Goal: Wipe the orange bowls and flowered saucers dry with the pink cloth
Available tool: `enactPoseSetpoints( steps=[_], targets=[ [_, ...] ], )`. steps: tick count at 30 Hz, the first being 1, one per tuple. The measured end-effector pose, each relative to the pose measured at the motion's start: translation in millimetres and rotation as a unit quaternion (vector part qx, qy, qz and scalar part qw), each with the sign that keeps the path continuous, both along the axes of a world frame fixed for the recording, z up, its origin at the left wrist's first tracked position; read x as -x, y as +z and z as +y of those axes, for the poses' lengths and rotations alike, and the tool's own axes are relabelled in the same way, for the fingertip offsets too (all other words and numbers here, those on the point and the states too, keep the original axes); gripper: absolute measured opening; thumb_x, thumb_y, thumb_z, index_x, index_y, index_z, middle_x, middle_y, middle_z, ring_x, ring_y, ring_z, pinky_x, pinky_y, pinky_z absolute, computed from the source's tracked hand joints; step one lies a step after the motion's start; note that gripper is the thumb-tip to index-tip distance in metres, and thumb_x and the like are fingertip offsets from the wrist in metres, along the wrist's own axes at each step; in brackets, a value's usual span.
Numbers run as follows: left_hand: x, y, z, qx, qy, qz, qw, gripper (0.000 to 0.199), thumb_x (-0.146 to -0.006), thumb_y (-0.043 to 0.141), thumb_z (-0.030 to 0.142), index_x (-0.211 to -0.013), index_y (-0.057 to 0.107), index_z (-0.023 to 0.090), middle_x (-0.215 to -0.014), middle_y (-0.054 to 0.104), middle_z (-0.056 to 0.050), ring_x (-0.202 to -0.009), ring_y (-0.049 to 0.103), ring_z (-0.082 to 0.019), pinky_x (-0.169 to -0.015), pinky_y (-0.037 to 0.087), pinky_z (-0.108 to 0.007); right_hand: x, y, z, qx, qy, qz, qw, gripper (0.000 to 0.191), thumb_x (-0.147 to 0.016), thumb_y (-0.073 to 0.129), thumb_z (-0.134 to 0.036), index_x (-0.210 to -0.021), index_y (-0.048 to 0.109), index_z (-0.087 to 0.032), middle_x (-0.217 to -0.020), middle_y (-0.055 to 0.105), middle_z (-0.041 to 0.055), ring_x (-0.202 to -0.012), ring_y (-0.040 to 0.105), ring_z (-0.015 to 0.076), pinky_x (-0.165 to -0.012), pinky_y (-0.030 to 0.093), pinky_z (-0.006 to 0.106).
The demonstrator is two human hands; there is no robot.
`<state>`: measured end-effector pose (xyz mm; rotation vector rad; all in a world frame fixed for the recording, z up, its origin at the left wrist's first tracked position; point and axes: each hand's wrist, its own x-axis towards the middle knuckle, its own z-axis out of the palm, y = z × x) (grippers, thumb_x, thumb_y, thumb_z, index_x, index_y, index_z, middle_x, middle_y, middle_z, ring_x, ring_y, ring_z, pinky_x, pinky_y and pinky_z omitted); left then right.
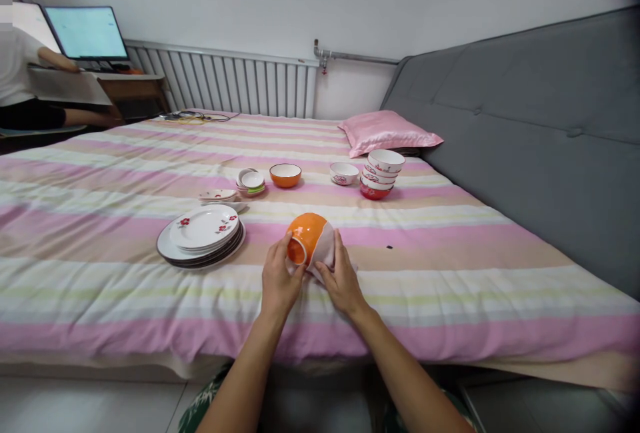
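Note:
An orange bowl [311, 228] is held tilted on its side above the bed's near part, its round foot turned toward me and to the left. My left hand [281, 274] grips it by the foot, fingers closed. A pale pinkish-grey cloth [325, 248] covers the bowl's right side. My right hand [342, 281] presses this cloth against the bowl, thumb in front and fingers wrapped round the right edge. The bowl's inside is hidden from view.
On the striped bedspread [425, 300] stand stacked plates [205, 225], small dishes [218, 196], small bowls [251, 180], another orange bowl [285, 177], a white bowl [344, 174] and stacked bowls [382, 173]. A pink pillow [390, 130] lies behind. A person [20, 66] sits at a desk, far left.

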<state>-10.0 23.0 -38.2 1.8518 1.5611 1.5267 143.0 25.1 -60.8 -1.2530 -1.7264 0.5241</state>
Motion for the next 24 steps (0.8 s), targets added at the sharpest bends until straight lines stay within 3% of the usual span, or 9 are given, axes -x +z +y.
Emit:
enactPoseSetpoints(
  steps=[7, 12, 24],
  targets=[
    [-6.0, 0.9, -5.6, 0.036, -0.021, -0.12, 0.992, 0.065, -0.067, 0.073, 0.029, -0.128, 0.051, 0.018, -0.11, 0.055, -0.011, -0.1, 0.06, -0.023, -0.08, 0.057, -0.039, -9.1, 14.3, 2.6, -0.099, 0.0, 0.009, 0.995, 0.061, -0.093, 0.045, -0.033, -0.148, 0.022, -0.022, -0.145, 0.039, 0.0121, -0.135, 0.036, 0.0217, -0.111, 0.034, 0.044],
    [-13.2, 6.5, -7.6, 0.106, -0.003, -0.113, 0.988, 0.064, -0.064, 0.076, 0.035, -0.121, 0.055, 0.014, -0.108, 0.06, -0.013, -0.085, 0.064, -0.021, -0.072, 0.059, -0.038, -15.5, 21.4, 3.7, -0.135, -0.019, -0.029, 0.99, 0.054, -0.094, 0.043, -0.033, -0.145, 0.03, -0.022, -0.142, 0.043, 0.0126, -0.133, 0.038, 0.0236, -0.11, 0.035, 0.047],
    [-12.6, 15.5, -6.0, 0.149, 0.041, -0.083, 0.984, 0.063, -0.067, 0.072, 0.044, -0.117, 0.054, 0.011, -0.101, 0.066, -0.014, -0.071, 0.065, -0.019, -0.066, 0.056, -0.035, -4.7, 9.4, 0.6, -0.072, -0.035, -0.072, 0.994, 0.067, -0.094, 0.041, -0.04, -0.151, 0.011, -0.021, -0.146, 0.036, 0.0163, -0.134, 0.037, 0.027, -0.106, 0.038, 0.049]
  ],
)
